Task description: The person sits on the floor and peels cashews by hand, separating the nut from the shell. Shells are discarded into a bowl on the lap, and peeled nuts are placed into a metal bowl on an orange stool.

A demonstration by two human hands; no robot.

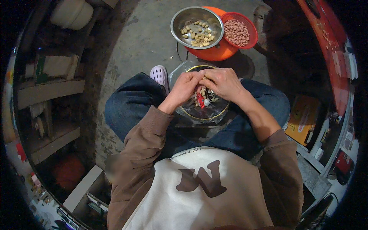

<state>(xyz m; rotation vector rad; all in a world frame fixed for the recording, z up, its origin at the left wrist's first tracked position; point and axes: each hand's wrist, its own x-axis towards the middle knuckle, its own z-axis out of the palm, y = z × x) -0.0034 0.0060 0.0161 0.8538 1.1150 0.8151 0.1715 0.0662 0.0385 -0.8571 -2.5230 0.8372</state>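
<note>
My left hand [187, 87] and my right hand [222, 82] meet over a waste bin [211, 117] lined with a clear plastic bag. Pinched between their fingertips is a small pale piece, seemingly a peanut [205, 78], mostly hidden by the fingers. Inside the bin lie peanut shells [203, 92], a red wrapper [200, 100] and other scraps. Beyond my hands a stainless steel bowl [175, 31] holds unshelled peanuts [201, 36]. Against its right side a red mesh basket [254, 36] holds pink shelled peanuts [236, 32].
An orange round stool [212, 54] supports the bowl and basket. My knees flank the bin, and a pale clog [159, 75] shows by the left one. Wooden shelves [51, 90] stand at left. On the right are a red surface [325, 43] and a yellow box [300, 129].
</note>
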